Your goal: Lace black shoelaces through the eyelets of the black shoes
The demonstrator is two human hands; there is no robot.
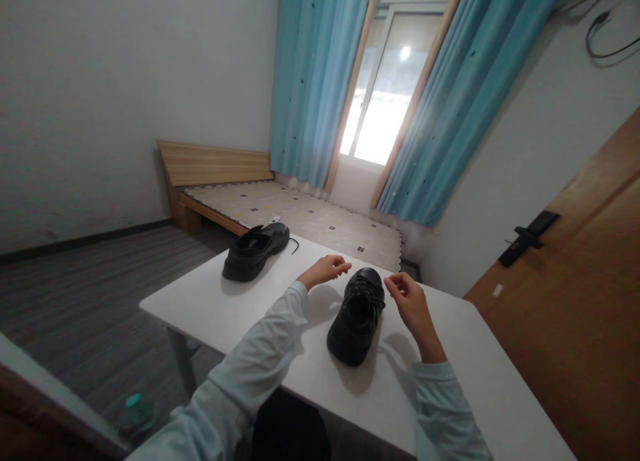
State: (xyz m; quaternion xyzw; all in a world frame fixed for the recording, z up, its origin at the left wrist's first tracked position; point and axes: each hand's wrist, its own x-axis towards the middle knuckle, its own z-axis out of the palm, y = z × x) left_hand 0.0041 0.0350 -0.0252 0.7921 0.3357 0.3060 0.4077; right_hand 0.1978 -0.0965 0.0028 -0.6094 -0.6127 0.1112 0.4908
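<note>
A black lace-up shoe (356, 318) stands on the white table (200, 312), its toe toward the far edge and its laces crossed over the top. Just left of its toe is my left hand (327, 270), fingers curled together. My right hand (409, 304) is raised on the other side, thumb and forefinger pinched near the laces. Whether a lace end is in either hand is too small to tell. A second black shoe (255, 251) sits at the table's far left, one loose lace trailing to its right.
Beyond the table is a low bed (310, 214) with a wooden headboard (215, 164). Blue curtains (320, 68) frame a bright window (383, 101). A wooden door (575, 281) stands close on the right. On the floor at lower left is a bottle with a green cap (134, 400).
</note>
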